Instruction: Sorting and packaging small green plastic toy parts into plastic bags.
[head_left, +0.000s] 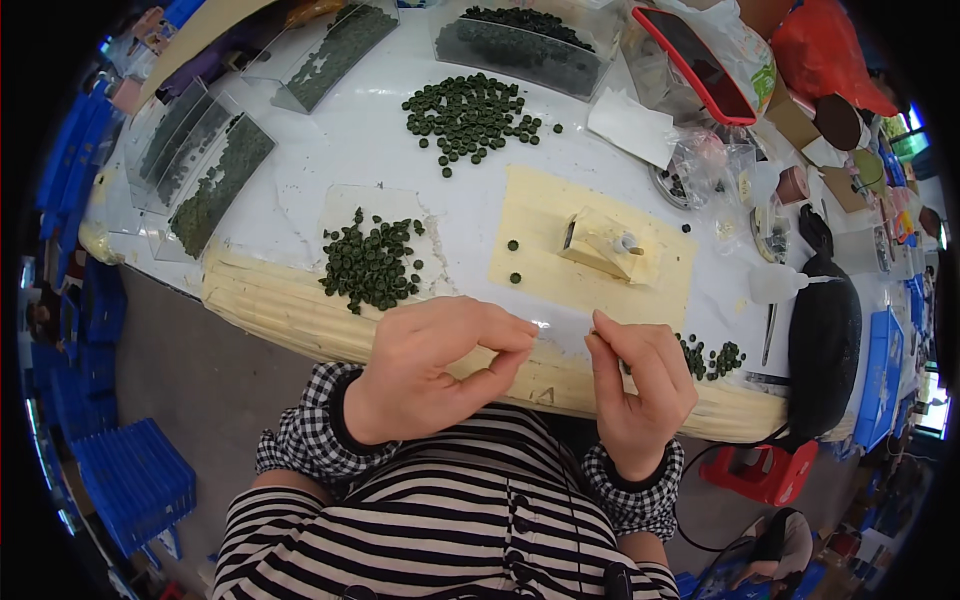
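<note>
At the table's front edge my left hand (440,362) is closed in a pinch, thumb and forefinger tips together. Whatever it holds, if anything, is too small to make out. Facing it a short way apart, my right hand (642,385) also pinches; a tiny thing may sit at its fingertips, but I cannot tell what. Just beyond my left hand lies a pile of small dark green cap-like parts (368,258). A smaller group of green parts (712,358) lies beside my right hand. Two single green pieces (514,278) rest on a cream sheet (530,210).
A cream block-shaped fixture (603,246) stands on the sheet. Farther back lie a larger green pile (470,115) and clear bins (520,55) of green parts. At right are a red-cased phone (697,65), a white squeeze bottle (778,284), tweezers (769,333) and a black cushion (825,345).
</note>
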